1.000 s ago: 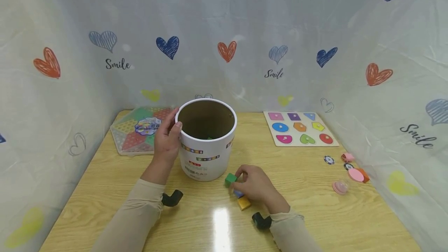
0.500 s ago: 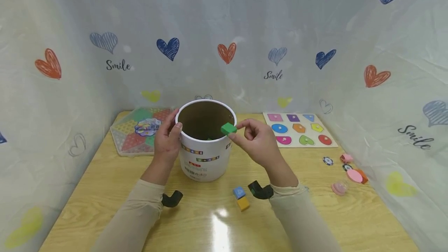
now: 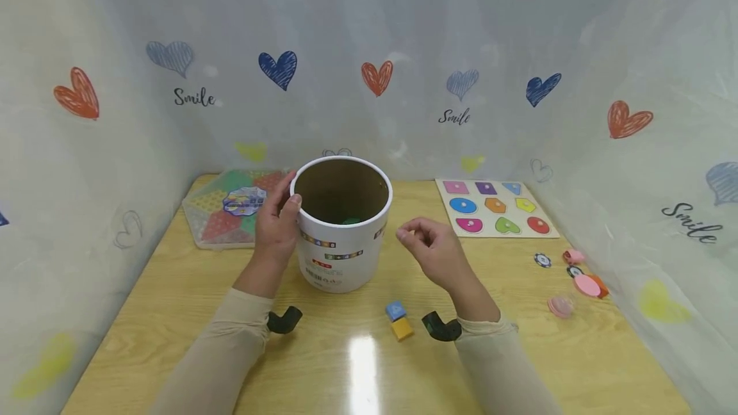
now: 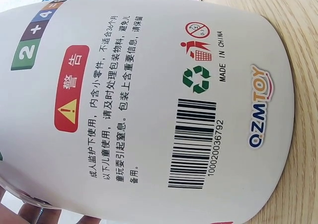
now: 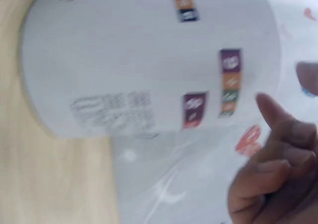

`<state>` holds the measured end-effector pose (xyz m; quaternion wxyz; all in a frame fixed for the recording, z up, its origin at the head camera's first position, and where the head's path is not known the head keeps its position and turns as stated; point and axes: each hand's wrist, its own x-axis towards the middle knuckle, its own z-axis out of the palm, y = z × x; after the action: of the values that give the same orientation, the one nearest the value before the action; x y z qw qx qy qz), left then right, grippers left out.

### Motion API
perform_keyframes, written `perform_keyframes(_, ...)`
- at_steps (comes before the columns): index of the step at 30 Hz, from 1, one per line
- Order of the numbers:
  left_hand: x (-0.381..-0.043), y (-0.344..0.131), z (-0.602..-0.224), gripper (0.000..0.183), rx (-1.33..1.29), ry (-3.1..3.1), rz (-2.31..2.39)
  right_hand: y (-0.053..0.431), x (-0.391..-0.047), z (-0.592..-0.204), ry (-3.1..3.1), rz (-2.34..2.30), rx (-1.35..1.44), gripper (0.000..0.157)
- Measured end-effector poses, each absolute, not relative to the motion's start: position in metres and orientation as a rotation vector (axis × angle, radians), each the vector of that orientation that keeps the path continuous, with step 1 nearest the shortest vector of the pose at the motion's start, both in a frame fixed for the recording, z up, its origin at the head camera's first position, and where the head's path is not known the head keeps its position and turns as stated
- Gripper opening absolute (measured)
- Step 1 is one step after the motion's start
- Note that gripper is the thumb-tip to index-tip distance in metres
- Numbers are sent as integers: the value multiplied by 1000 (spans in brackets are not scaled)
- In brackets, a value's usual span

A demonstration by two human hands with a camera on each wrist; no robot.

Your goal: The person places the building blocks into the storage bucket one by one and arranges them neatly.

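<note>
A white bucket (image 3: 340, 255) with number stickers stands upright on the table. My left hand (image 3: 277, 229) grips its rim on the left side, thumb on the near side and fingers behind; some of those fingers (image 4: 32, 211) show in the left wrist view. Down inside the bucket, something green (image 3: 350, 220) is partly visible. My right hand (image 3: 429, 248) is in the air just right of the bucket, holding nothing. In the right wrist view its index finger (image 5: 271, 110) and thumb are apart, the other fingers loosely curled. Below lie a blue block (image 3: 395, 310) and a yellow-orange block (image 3: 402, 328), corner to corner.
A clear hexagonal case (image 3: 221, 216) of coloured pieces lies behind the left hand. At the back right is a shape puzzle board (image 3: 490, 226). Poker chips (image 3: 542, 260), a pink disc (image 3: 587, 285) and a pink-based clear dome (image 3: 560, 306) lie along the right side.
My right hand lifted a green block from beside the blue one, carried it over the bucket's rim, let it go inside, and drew back to the right. The left hand kept its hold.
</note>
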<state>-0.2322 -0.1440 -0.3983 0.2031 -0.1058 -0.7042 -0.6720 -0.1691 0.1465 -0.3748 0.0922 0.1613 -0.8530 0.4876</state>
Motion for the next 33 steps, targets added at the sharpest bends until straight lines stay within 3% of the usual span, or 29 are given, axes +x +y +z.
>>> perform_keyframes(11, -231, -143, -398, 44, -249, -2006, -1875, 182, -158, -454, -3136, 1337, 721, 30)
perform_keyframes(27, -213, -138, -376, 46, -297, -1966, -1916, 175, -158, -473, -3185, 1251, 849, 30)
perform_keyframes(33, -210, -139, -373, 47, -315, -1968, -1905, 170, -157, -476, -3144, 1135, 842, 18)
